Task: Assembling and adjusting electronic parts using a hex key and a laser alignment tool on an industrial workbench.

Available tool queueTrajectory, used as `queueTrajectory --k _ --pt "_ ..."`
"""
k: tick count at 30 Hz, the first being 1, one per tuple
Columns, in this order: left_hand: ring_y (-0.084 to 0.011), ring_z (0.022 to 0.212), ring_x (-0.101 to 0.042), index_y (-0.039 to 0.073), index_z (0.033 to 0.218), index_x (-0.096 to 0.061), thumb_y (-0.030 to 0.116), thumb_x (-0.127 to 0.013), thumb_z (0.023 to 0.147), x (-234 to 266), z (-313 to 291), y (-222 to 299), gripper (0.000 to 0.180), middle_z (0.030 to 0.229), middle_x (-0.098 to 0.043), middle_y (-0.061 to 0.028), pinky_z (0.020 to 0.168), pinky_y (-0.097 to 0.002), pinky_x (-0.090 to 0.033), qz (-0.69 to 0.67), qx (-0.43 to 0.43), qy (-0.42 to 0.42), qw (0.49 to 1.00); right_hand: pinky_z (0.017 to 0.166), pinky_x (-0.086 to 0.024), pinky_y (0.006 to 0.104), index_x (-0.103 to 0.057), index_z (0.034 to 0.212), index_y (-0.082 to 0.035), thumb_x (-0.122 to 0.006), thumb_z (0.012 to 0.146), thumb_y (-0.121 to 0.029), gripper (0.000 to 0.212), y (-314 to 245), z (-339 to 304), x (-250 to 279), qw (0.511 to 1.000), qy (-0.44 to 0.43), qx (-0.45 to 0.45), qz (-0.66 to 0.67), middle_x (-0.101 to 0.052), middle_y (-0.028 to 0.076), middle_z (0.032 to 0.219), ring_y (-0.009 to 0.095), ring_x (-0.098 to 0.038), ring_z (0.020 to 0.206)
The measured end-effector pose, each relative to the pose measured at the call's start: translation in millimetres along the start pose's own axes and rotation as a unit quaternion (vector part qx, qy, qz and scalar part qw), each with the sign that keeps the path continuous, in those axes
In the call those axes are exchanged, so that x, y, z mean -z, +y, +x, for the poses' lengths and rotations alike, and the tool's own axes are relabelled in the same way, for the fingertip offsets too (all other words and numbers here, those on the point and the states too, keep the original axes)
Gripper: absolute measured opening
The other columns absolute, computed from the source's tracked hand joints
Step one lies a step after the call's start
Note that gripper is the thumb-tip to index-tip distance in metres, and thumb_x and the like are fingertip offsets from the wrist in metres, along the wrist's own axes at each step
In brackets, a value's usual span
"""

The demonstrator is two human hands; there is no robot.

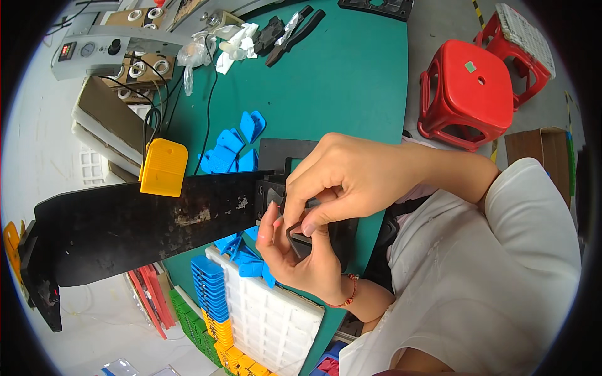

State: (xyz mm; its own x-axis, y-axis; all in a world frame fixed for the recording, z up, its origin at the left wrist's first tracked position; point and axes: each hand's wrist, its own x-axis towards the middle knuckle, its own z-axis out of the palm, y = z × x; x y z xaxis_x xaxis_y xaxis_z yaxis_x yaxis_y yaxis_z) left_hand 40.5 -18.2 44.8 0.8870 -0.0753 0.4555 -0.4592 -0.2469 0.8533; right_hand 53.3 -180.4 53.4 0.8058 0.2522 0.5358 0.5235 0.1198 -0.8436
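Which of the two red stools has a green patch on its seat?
The red plastic stool nearer the right hand has it; the farther red plastic stool has a pale textured slab over its seat.

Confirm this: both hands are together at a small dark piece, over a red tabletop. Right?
Not quite: the head view shows the tabletop is green, not red. The left hand and right hand are together at the small dark piece.

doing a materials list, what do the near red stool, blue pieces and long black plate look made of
Stool: likely glossy plastic; bright highlights, rounded edges. Blue pieces: probably satin plastic; uniform colour. Black plate: perhaps painted metal; pale worn patches, but unsure.
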Motion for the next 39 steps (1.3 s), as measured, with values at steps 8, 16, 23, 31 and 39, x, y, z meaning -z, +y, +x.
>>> queueTrajectory --k 8,16,23,31,39 --pt "-0.0181 0.092 -0.061 -0.004 0.114 -0.051 -0.002 -0.076 0.07 2.7 -2.1 -2.6 0.051 0.114 -0.057 -0.0122 0.08 -0.0254 -0.048 0.013 -0.011 0.004 1.0 0.049 -0.04 0.0238 -0.067 0.087 -0.003 -0.067 0.078 -0.006 0.009 0.9 -0.9 -1.2 1.0 0.008 -0.005 -0.001 -0.064 0.004 0.078 0.01 -0.055 0.058" --pt "-0.0198 0.094 -0.061 -0.004 0.112 -0.052 -0.001 -0.076 0.07 0.2 -3.0 1.2 0.049 0.108 -0.06 -0.0123 0.081 -0.0272 -0.048 0.02 -0.01 -0.013 1.0 0.049 -0.04 0.0236 -0.066 0.085 -0.003 -0.067 0.078 -0.006 0.007 -1.1 -5.3 0.8 1.0 0.015 -0.006 -0.012 -0.064 0.004 0.077 0.011 -0.054 0.058" --pt "-0.0188 0.088 -0.062 -0.005 0.114 -0.051 -0.004 -0.074 0.071 3.1 -9.3 3.4 0.049 0.1 -0.062 -0.0134 0.082 -0.0284 -0.047 0.06 -0.031 0.011 0.998 0.047 -0.041 0.0207 -0.065 0.108 -0.01 -0.066 0.078 -0.003 0.031 -4.9 -3.3 1.1 0.999 0.019 -0.018 -0.035 -0.066 0.004 0.084 0.009 -0.058 0.059" --pt "-0.0159 0.069 -0.056 -0.005 0.105 -0.049 0.003 -0.055 0.084 23.2 -19.9 8.1 0.023 0.078 -0.06 -0.0137 0.062 -0.0229 -0.044 0.028 -0.059 0.333 0.941 0.045 -0.043 0.0271 -0.066 0.105 -0.016 -0.065 0.076 -0.008 0.03 -2.1 -6.9 3.7 0.96 -0.032 0.149 -0.234 -0.059 0.0 0.08 0.016 -0.056 0.055" --pt "-0.0175 0.073 -0.056 -0.006 0.107 -0.049 -0.006 -0.057 0.082 17.2 -33.5 -24.4 0.026 0.085 -0.06 -0.015 0.065 -0.0248 -0.045 -0.011 -0.072 0.2 0.977 0.048 -0.046 0.0231 -0.069 0.097 -0.008 -0.065 0.07 -0.01 0.027 -13.9 2.0 3.5 0.934 -0.155 0.17 -0.274 -0.064 0.004 0.086 0.014 -0.061 0.059"
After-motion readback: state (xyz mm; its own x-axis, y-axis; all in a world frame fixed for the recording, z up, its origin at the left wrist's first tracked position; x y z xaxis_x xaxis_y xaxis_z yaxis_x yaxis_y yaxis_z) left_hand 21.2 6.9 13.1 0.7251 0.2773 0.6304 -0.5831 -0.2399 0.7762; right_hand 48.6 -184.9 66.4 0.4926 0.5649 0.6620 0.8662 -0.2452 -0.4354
